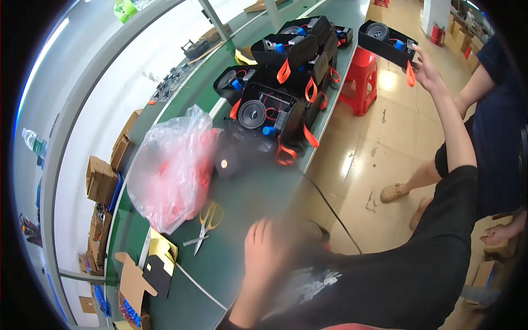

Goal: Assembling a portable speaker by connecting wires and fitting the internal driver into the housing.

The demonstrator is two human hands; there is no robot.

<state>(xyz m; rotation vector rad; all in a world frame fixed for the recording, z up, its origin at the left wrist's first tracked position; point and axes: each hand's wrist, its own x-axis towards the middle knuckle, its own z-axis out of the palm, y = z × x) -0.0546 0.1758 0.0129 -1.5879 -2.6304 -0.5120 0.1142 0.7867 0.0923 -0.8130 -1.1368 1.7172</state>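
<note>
My right hand (424, 70) is stretched out to the far right, its fingers closed on the end of a black speaker box (385, 45). The box has a round speaker cone, red wires, a blue part and an orange strap hanging down. It is held over the floor, beyond the table's edge. My left hand (263, 250) lies low over the green table (234, 203) near its front edge, fingers loosely extended; a blurred patch hides part of it. Yellow-handled scissors (204, 226) lie to its left. Several similar speaker boxes (264, 113) with orange straps are stacked farther up the table.
A clear plastic bag (170, 170) with red contents lies left of the boxes. Cardboard pieces (135, 280) lie at the lower left. A red stool (360, 82) stands beside the table. Another person in dark clothes (503, 126) stands at the right. A black cable (333, 212) hangs past the edge.
</note>
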